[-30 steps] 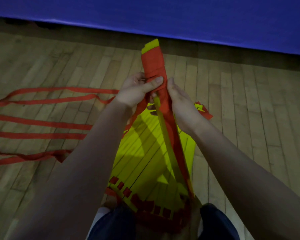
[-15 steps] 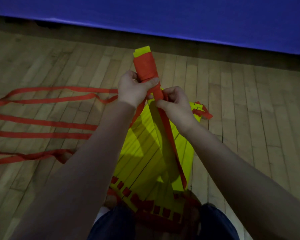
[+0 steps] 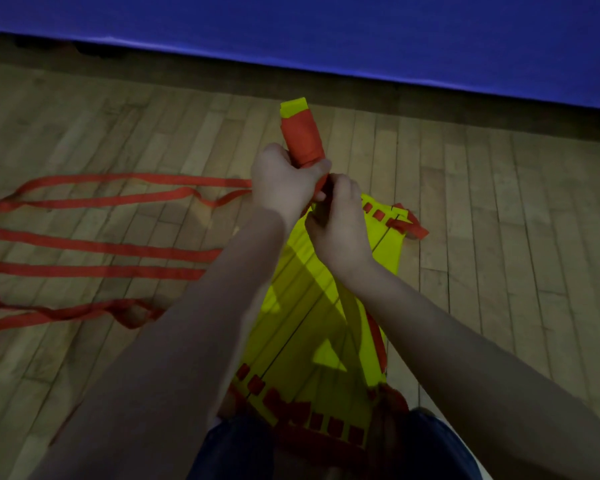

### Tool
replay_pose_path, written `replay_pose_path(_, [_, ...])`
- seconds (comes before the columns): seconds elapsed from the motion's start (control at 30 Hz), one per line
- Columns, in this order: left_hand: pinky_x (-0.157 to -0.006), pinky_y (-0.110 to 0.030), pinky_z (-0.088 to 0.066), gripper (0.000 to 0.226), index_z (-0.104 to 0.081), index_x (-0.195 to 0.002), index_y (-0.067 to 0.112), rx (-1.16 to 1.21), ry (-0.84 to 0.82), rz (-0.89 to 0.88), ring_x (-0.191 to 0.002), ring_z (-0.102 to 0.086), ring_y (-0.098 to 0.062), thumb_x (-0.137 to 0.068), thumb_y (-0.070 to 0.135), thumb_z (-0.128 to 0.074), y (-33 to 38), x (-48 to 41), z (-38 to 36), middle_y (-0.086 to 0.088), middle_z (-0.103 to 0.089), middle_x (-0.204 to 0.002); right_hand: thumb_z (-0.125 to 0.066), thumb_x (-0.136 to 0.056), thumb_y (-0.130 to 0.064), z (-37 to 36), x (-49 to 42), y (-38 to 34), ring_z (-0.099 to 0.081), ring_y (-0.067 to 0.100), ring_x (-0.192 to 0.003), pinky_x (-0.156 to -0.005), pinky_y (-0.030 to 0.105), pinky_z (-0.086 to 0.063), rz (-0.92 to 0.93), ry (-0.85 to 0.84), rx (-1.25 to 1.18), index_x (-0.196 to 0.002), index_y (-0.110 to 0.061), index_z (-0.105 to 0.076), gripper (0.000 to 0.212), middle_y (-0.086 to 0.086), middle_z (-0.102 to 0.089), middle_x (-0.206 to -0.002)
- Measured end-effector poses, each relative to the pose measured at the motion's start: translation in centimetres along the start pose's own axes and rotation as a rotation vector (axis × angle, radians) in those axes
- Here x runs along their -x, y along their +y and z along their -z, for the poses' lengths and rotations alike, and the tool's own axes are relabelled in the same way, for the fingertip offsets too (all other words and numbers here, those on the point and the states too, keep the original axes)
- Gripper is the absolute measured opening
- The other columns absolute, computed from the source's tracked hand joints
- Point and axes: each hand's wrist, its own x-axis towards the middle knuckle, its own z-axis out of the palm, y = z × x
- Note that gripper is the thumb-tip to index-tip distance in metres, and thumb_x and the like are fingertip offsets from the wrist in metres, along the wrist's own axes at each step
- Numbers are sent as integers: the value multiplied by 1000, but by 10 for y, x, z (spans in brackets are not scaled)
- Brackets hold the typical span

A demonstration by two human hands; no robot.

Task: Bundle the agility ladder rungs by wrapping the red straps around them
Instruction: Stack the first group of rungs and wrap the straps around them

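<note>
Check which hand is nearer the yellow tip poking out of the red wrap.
Left. Left hand grips the wrapped bundle just below the yellow tip; right hand sits lower, pinching the strap.

Yellow rungs, red-strap-wrapped top

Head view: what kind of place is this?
Probably a gym or sports hall. It has a wood strip floor, a blue wall covering or mat along the far edge, and an agility ladder with yellow rungs and loose red straps.
</note>
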Motion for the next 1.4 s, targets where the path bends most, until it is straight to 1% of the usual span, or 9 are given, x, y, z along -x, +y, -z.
replay_pose_path(0.1, [-65, -33, -57, 32, -52, -79, 12, 67, -204, 17, -59, -69, -14, -69, 15, -83, -2, -5, 7, -12, -69, -76, -62, -78, 7, 9, -3, 5, -49, 24, -109, -95, 14, -32, -62, 30, -51, -129, 1, -53, 52, 17, -45, -115])
replay_pose_path(0.27, [-62, -23, -55, 20, -61, -86, 11, 198, -425, 45, -55, -66, -9, -78, -2, -73, 3, 2, 14, -6, -68, -80, -57, -81, -1, 16, -14, 12, -57, 30, -101, -89, 30, -42, -138, 63, -102, -119, -3, -65, 39, 13, -59, -98])
replay_pose_path(0.43, [-49, -18, -44, 17, -64, -73, 19, -65, -419, -2, -48, -59, -1, -77, 28, -78, -2, 1, 15, 2, -70, -58, -60, -86, -1, 23, -13, 9, -65, 23, -92, -87, 44, -52, -231, 138, -386, -109, -7, -71, 26, 8, -72, -96])
replay_pose_path(0.57, [-62, -27, -49, 15, -64, -78, 15, -4, -527, 33, -58, -68, -10, -80, 25, -75, -5, -2, 20, -5, -73, -65, -65, -84, -11, 30, -15, 10, -68, 27, -96, -88, 46, -54, -286, 116, -503, -104, -10, -74, 22, 9, -74, -98])
replay_pose_path(0.73, [-53, -22, -47, 14, -62, -83, 12, -49, -602, 19, -56, -68, -11, -86, 24, -69, -8, -4, 29, -2, -73, -65, -62, -86, 10, 43, -18, 14, -66, 6, -71, -71, 25, -53, -335, 23, -698, -99, -12, -66, 26, -6, -71, -77])
replay_pose_path(0.97, [-64, -33, -45, 4, -65, -86, 22, 81, -514, -11, -52, -59, -12, -87, 19, -67, -15, -8, 25, 2, -70, -62, -53, -85, 15, 56, -22, 12, -68, 16, -66, -63, 28, -55, -440, -157, -893, -101, -11, -64, 33, 2, -74, -77])
replay_pose_path(1.13, [-50, -22, -43, 10, -67, -80, 20, 43, -500, -3, -40, -53, -2, -90, 22, -65, -14, -2, 22, 10, -62, -49, -50, -82, -8, 49, -25, 3, -64, 26, -70, -68, 34, -53, -584, -99, -1018, -92, -2, -65, 19, 15, -66, -77])
replay_pose_path(1.27, [-50, -26, -41, 10, -67, -77, 19, 98, -510, 17, -40, -53, -5, -86, 21, -68, -14, 0, 22, 8, -61, -49, -67, -85, -37, 42, -28, 6, -66, 30, -82, -83, 44, -52, -502, -45, -812, -90, -7, -69, 30, 16, -70, -87])
replay_pose_path(1.4, [-43, -18, -42, 9, -64, -74, 16, 171, -586, -52, -40, -55, -4, -79, 19, -71, -6, 5, 25, 6, -64, -50, -57, -94, -29, 53, -28, -3, -62, 22, -60, -58, 29, -53, -512, -130, -950, -97, 0, -62, 30, 14, -65, -73])
